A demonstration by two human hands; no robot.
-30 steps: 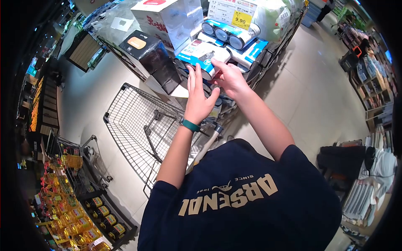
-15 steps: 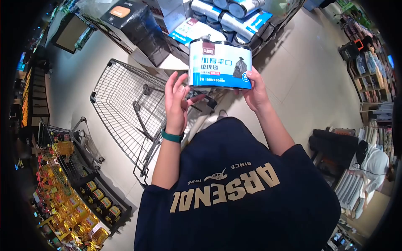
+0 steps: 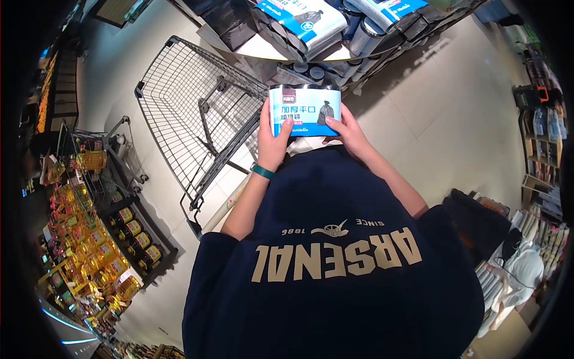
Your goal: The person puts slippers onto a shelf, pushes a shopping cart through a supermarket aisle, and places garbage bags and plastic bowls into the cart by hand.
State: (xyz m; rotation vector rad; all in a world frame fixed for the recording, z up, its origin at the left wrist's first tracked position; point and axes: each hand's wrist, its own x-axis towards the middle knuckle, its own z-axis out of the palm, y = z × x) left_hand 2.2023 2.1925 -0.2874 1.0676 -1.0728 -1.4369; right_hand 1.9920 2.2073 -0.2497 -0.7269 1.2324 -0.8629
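The blue-and-white pack point(image 3: 311, 109) is held near the shirt point(image 3: 335, 197), clasped between the left hand point(image 3: 274, 145) and the right hand point(image 3: 354, 137), with both thumbs point(image 3: 287, 128) laid over its front. A wire cart point(image 3: 173, 93) is positioned to the left, and similar packs point(image 3: 308, 23) are placed on the far display point(image 3: 260, 49).

A grey wire-mesh shopping cart point(image 3: 156, 64) stands tilted across the view on a pale tiled floor point(image 3: 412, 113). Above its far end sits a glossy black box point(image 3: 226, 23). Along the left, clear bottles of golden oil point(image 3: 107, 257) crowd together, next to a row of dark bottles with yellow labels point(image 3: 140, 240) in a black tray. Behind them rises dark shelving point(image 3: 62, 102). On the right, stacks of folded pale cloth point(image 3: 491, 290) lie near a rumpled black fabric item point(image 3: 475, 221), and a black-and-orange basket point(image 3: 526, 96) sits farther back.
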